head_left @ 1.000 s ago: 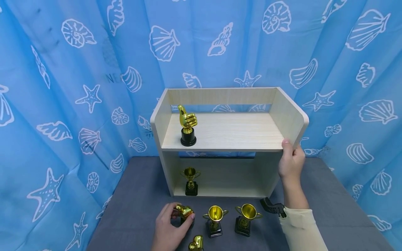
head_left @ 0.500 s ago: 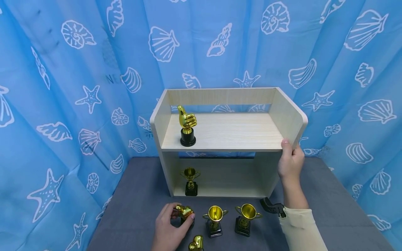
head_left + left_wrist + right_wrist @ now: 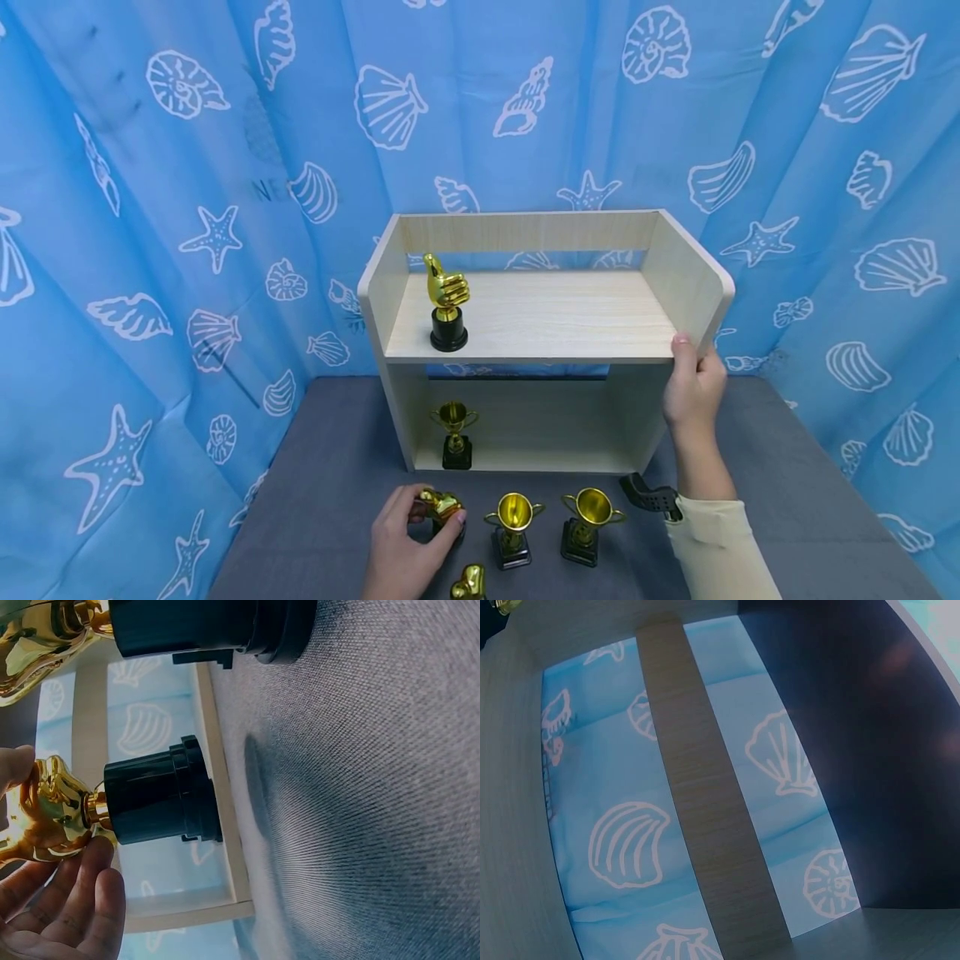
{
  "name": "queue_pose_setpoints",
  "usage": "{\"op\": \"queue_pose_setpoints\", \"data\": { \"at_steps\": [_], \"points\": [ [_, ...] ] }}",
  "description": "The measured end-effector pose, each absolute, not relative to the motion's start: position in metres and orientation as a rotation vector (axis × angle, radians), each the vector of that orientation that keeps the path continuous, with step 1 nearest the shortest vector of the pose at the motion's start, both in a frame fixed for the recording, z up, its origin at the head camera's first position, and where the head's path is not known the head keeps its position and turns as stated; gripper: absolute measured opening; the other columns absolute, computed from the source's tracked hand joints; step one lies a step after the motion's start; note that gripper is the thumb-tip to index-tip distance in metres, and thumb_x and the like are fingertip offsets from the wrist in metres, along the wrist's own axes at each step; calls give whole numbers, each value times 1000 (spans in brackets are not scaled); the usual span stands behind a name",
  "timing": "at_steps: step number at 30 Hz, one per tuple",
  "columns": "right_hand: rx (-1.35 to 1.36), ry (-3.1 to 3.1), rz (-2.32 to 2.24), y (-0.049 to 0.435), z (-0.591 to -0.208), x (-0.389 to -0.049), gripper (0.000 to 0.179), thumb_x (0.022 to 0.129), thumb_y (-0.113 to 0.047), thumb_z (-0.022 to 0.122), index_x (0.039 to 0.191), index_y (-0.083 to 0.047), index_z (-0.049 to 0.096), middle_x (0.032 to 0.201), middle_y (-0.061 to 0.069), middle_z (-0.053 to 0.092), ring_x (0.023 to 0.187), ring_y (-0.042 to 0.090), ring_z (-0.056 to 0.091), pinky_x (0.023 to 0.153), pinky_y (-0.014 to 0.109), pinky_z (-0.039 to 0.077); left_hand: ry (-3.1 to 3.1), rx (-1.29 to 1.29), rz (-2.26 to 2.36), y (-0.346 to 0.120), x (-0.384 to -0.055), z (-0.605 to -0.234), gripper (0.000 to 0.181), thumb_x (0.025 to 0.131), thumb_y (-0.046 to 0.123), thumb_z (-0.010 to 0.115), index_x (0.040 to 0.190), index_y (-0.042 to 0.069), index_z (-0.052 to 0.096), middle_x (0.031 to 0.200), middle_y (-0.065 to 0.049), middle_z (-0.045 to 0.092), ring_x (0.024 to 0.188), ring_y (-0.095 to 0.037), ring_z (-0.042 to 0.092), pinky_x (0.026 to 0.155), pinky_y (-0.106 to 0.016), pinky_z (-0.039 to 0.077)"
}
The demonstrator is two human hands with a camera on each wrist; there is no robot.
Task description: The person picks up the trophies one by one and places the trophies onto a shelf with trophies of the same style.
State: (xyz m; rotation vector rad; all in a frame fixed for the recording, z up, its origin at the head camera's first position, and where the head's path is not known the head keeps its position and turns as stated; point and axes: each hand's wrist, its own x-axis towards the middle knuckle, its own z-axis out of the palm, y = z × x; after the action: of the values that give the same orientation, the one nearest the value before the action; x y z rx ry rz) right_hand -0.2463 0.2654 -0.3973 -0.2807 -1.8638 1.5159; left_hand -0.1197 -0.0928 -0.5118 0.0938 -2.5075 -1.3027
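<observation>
My left hand (image 3: pixel 408 533) holds a gold thumbs-up trophy (image 3: pixel 56 814) by its gold top, thumb on one side and fingers on the other. Its black base (image 3: pixel 157 796) looks slightly off the grey cloth in the left wrist view. My right hand (image 3: pixel 693 392) grips the right side of a pale wooden two-tier shelf (image 3: pixel 555 358), thumb at the middle board's front corner. The right wrist view shows the shelf's inside but not that hand. On the upper board stands another thumbs-up trophy (image 3: pixel 448 300); a gold cup trophy (image 3: pixel 454 433) stands on the lower board, left side.
Two gold cup trophies, one in the middle (image 3: pixel 512 529) and one to the right (image 3: pixel 587 525), stand on the grey cloth (image 3: pixel 300 517) before the shelf. Another gold-topped trophy (image 3: pixel 469 581) is cut off at the bottom edge. A blue shell-patterned curtain (image 3: pixel 480 108) hangs behind.
</observation>
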Motion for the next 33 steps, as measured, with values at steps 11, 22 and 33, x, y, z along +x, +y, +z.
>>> {"op": "queue_pose_setpoints", "data": {
  "at_steps": [11,22,33],
  "points": [
    [-266,-1859,1497,265,-398,-247,49,110,-36,46,142,-4,63,143,18,66,126,26,61,107,47,44,-2497,86,-1308,-93,-120,-508,39,80,36,95,109,21,73,95,11,63,82,-7,65,76,-35,61],
    [-273,-1846,1468,267,-402,-249,47,110,-35,47,140,-3,67,139,19,69,119,16,63,101,37,46,-2504,76,-1295,-94,-122,-505,40,82,40,93,111,25,72,98,10,64,83,-4,65,76,-33,61],
    [-277,-1856,1484,267,-402,-249,48,110,-35,47,141,-4,65,140,17,68,121,17,62,104,42,46,-2482,25,-1297,-96,-124,-503,40,82,36,94,112,24,72,99,10,64,84,-3,65,76,-32,62]
  ]
}}
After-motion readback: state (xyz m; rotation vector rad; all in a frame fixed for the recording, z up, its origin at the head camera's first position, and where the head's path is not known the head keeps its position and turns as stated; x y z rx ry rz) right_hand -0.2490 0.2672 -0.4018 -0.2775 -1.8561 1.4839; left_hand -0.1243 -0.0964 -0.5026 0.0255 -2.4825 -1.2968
